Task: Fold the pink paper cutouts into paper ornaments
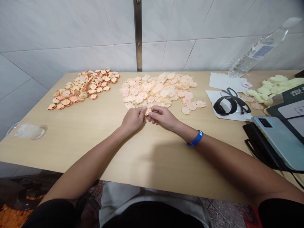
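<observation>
My left hand (133,119) and my right hand (163,117) meet just in front of the middle pile, a little above the table. Between their fingertips, both pinch a small pale-yellow, flower-shaped piece (148,111) with a jagged edge. Fingers cover part of it. Right behind spreads a loose pile of flat, pale-pink flower-shaped discs (155,88). Farther left lies a heap of thicker flower-shaped pieces with red-tinged edges (90,84). A blue wristband (195,138) circles my right wrist.
A clear plastic cup (27,130) lies tipped at left. On the right are white paper sheets (228,82), a black watch (224,106), glasses, a leaning water bottle (260,47), pale-green flower-shaped pieces (268,88), a dark-green box (289,104) and a light-blue phone (280,139). A tiled wall backs the table.
</observation>
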`<control>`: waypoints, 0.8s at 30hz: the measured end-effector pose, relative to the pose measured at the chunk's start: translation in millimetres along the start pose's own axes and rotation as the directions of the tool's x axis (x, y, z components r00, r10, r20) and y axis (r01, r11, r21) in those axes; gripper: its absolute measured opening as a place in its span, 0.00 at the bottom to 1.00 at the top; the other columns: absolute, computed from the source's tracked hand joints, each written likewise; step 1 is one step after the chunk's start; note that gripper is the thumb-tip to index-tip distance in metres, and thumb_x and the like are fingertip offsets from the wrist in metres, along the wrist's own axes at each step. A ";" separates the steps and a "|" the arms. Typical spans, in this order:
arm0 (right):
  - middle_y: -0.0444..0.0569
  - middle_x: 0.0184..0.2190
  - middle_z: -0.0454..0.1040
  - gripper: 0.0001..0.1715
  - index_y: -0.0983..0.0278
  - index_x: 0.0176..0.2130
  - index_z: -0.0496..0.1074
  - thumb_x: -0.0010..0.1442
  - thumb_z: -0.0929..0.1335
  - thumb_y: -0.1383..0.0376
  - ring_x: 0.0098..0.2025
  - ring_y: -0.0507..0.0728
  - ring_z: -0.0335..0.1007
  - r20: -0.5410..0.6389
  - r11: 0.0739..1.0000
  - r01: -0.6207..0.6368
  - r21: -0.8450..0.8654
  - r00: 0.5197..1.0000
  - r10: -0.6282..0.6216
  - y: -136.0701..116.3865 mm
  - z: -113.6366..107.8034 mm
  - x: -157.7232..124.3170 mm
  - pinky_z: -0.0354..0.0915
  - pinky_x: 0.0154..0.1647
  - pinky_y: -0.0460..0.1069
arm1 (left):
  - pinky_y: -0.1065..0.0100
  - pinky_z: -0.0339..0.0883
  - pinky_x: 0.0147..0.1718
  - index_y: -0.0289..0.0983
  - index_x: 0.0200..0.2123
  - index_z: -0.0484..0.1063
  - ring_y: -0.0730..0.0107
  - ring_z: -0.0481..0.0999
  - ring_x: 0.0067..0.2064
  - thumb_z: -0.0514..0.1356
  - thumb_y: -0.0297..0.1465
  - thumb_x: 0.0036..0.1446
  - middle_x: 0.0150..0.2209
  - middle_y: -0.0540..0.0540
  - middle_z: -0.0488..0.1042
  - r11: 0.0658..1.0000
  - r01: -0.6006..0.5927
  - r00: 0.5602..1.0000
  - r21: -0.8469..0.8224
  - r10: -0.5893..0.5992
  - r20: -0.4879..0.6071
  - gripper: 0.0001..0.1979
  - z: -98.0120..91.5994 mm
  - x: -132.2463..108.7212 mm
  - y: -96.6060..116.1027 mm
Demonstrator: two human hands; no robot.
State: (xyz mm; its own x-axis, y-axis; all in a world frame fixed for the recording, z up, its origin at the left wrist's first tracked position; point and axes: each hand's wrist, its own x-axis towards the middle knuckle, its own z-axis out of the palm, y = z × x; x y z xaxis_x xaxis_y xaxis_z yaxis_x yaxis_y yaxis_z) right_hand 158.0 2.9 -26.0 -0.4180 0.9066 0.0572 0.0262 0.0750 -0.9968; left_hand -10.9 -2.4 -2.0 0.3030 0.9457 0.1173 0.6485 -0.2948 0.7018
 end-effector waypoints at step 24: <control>0.47 0.26 0.74 0.16 0.66 0.29 0.70 0.58 0.69 0.55 0.24 0.48 0.64 0.084 0.998 0.060 0.014 0.995 -0.061 3.9 -5.2 -0.4 0.59 0.24 0.44 | 0.68 0.59 0.32 0.36 0.23 0.67 0.70 0.68 0.27 0.44 0.44 0.67 0.23 0.48 0.70 0.994 0.003 0.999 -0.108 0.002 0.043 0.26 1.8 3.8 -8.1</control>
State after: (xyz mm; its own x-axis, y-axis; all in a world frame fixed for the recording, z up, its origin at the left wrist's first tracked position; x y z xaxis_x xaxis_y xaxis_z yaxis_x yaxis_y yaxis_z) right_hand 163.0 5.0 -29.7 -0.4933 0.8625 0.1128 -0.0119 0.1229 -0.9923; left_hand -13.7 3.3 -8.5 0.3336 0.9386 0.0885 0.5698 -0.2755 0.7742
